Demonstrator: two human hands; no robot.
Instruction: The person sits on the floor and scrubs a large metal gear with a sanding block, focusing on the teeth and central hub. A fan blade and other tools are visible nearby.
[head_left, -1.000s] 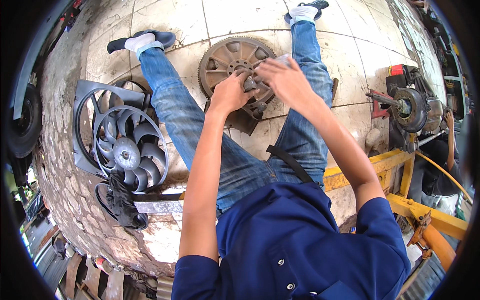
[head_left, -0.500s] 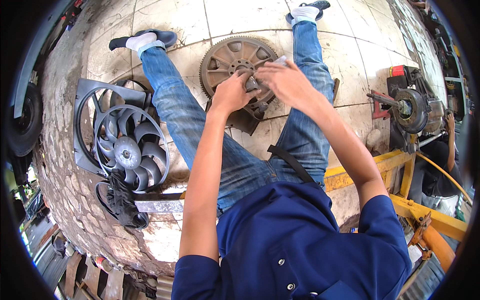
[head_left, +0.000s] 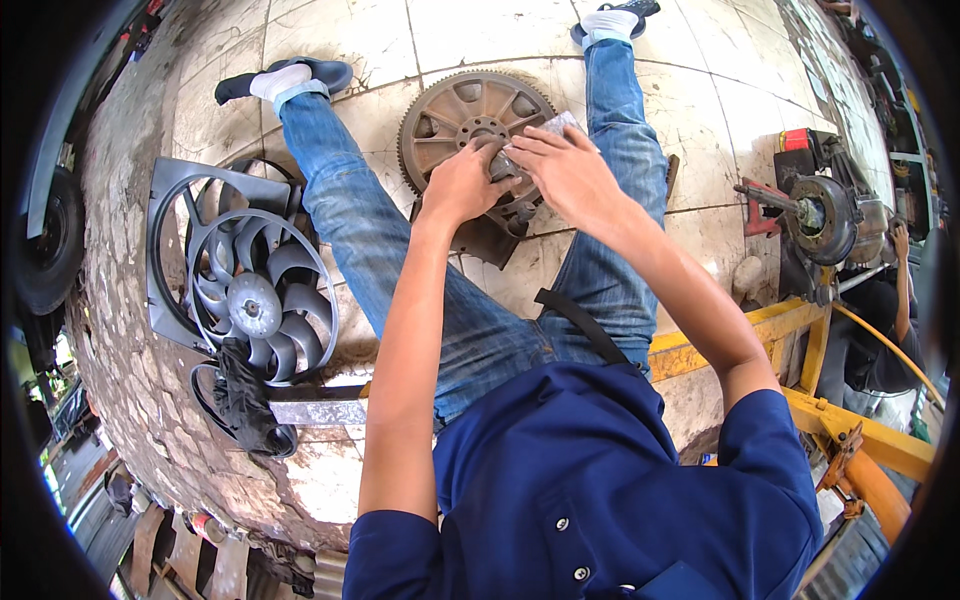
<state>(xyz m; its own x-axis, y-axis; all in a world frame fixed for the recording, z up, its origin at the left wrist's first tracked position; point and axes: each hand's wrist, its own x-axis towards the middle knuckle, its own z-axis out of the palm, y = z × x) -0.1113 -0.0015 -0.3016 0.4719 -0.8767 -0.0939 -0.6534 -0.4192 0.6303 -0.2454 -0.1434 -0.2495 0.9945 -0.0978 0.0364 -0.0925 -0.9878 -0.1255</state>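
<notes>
A large toothed flywheel (head_left: pixel 433 154) lies flat between my outstretched legs, brownish, with a hub and spokes. Over its near right part, my left hand (head_left: pixel 466 187) is closed around a small grey metal piece (head_left: pixel 503 166), most of it hidden by the fingers. My right hand (head_left: pixel 572 178) meets it from the right, its fingers pressing a thin grey sheet (head_left: pixel 563 124) against the piece. The sheet's far end sticks out beyond the fingers; its kind cannot be made out. Below the flywheel a dark flat plate (head_left: pixel 482 246) shows in part.
A radiator fan in its shroud (head_left: pixel 256 304) stands left of my leg, with a black cloth (head_left: pixel 245 395) beside it. On the right are a hub assembly (head_left: pixel 825 220) and a yellow metal frame (head_left: pixel 770 325). Another person's arm (head_left: pixel 902 280) shows at the far right.
My right hand has moved slightly toward me, and more of the grey sheet shows past its fingers. The left hand and the metal piece hold nearly the same place.
</notes>
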